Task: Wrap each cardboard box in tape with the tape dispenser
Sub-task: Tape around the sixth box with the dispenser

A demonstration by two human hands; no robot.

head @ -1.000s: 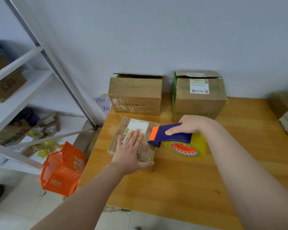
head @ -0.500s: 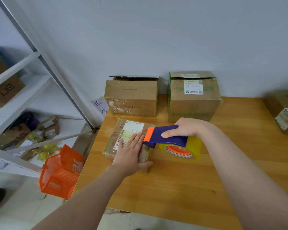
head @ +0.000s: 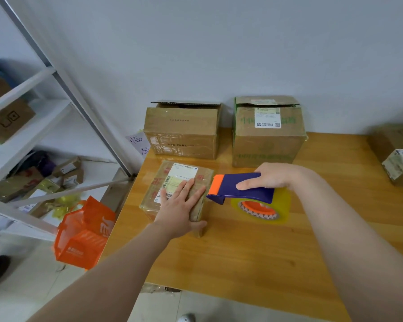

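Holding the small cardboard box [head: 159, 182] down near the left edge of the wooden table [head: 242, 252], the person's left hand [head: 180, 205] lies flat on its top with the fingers straight and slightly fanned, and the thumb hooks over the near side. The right hand [head: 272, 176] curls round the blue body of the tape dispenser [head: 242, 189], whose orange nose sits just at the box's right edge, with the yellowish tape roll [head: 261, 206] hanging below, close to the tabletop. Whether any tape already joins nose and box cannot be told.

The step in hand looks like laying a strip of tape on this box, with the dispenser at the right side of it. The next move probably calls for pressing the nose onto the cardboard and drawing it across or down the side, while the left hand keeps the box from sliding and moves clear of the tape's path. Two larger boxes [head: 182, 133] [head: 268, 138] by the wall and another box [head: 398, 161] at the far right are still to be handled.

Against the frame half a second earlier, both holds are the same, but the orange nose, which then overlapped the box's right edge close to the left fingertips, now sits slightly farther right
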